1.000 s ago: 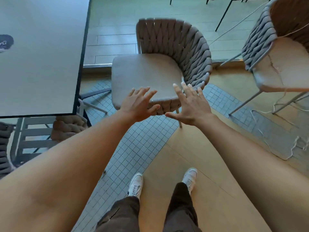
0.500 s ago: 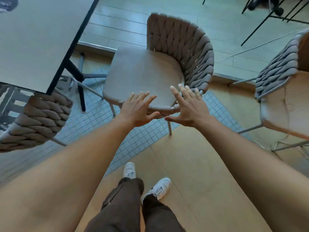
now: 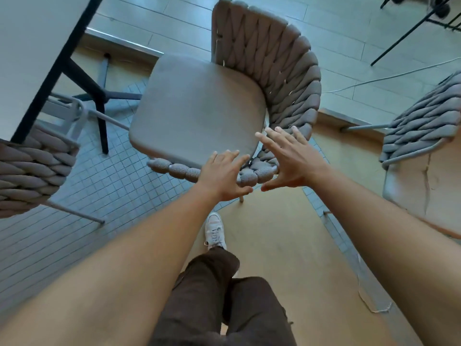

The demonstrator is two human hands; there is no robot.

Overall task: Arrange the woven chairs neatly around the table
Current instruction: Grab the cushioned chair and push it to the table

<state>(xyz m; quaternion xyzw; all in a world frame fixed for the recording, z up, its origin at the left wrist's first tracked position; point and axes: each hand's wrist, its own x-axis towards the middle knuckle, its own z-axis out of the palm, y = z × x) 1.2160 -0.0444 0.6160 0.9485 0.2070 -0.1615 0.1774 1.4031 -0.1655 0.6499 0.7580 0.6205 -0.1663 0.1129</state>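
Note:
A woven chair [image 3: 199, 108] with a flat seat cushion and a curved braided back stands in the middle, its seat facing the table [image 3: 32, 46] at the upper left. My left hand [image 3: 224, 176] reaches over the chair's near braided arm, fingers straight and spread. My right hand [image 3: 289, 158] hovers at the same arm's right end, fingers straight, thumb out. Whether either hand touches the weave is unclear. A second woven chair [image 3: 421, 151] stands at the right edge. A third woven chair [image 3: 30, 168] sits at the left, partly under the table.
The table's dark legs [image 3: 97, 96] stand left of the middle chair. A thin cable [image 3: 374, 79] runs across the floor behind it, and another cord [image 3: 366, 298] lies at the lower right. Black metal furniture legs [image 3: 414, 28] show at the top right. My legs and a white shoe [image 3: 214, 231] are below.
I have stepped closer and the view has swung right, so the chair looms larger and nearer the table. Both hands stay spread at its near arm.

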